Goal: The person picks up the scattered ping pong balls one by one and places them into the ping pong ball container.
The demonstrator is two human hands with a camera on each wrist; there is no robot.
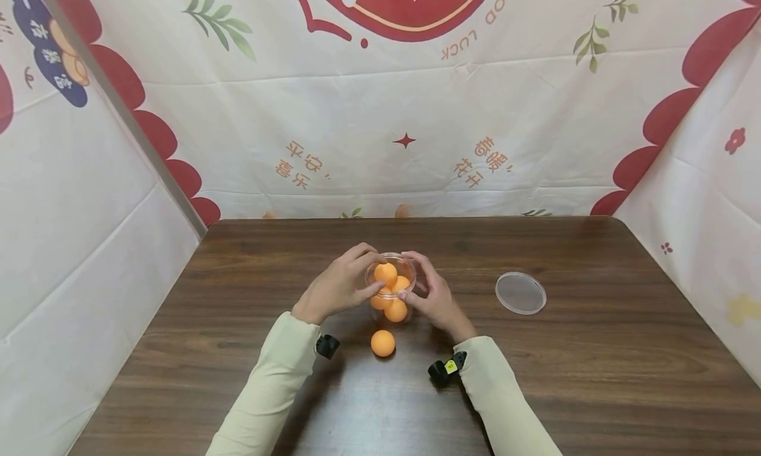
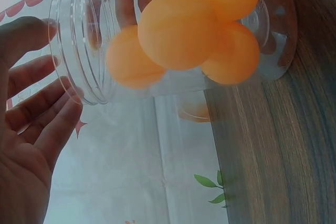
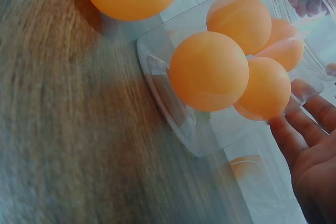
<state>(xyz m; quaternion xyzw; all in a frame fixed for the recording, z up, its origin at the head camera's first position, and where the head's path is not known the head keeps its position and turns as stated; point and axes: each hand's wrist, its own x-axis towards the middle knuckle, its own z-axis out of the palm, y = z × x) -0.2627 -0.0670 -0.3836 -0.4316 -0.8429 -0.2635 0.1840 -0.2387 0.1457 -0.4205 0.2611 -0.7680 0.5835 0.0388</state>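
Note:
A clear plastic jar point(image 2: 278, 35) stands upright on the table between both hands, with several orange table tennis balls point(image 1: 396, 310) inside. My left hand point(image 1: 345, 281) holds the jar's rim from the left, its thumb and fingers spread around the mouth. From the right, my right hand point(image 1: 438, 299) grips the upper part of the jar, thumb at the front and fingers round the far side. One loose orange ball point(image 1: 383, 343) lies on the table just in front of the jar; the right wrist view shows it close beside the jar's base.
A round clear lid point(image 1: 520, 293) lies flat on the brown wooden table point(image 1: 594, 350), right of the jar. A white printed cloth point(image 1: 357, 112) hangs behind the table's far edge, with further cloth at both sides.

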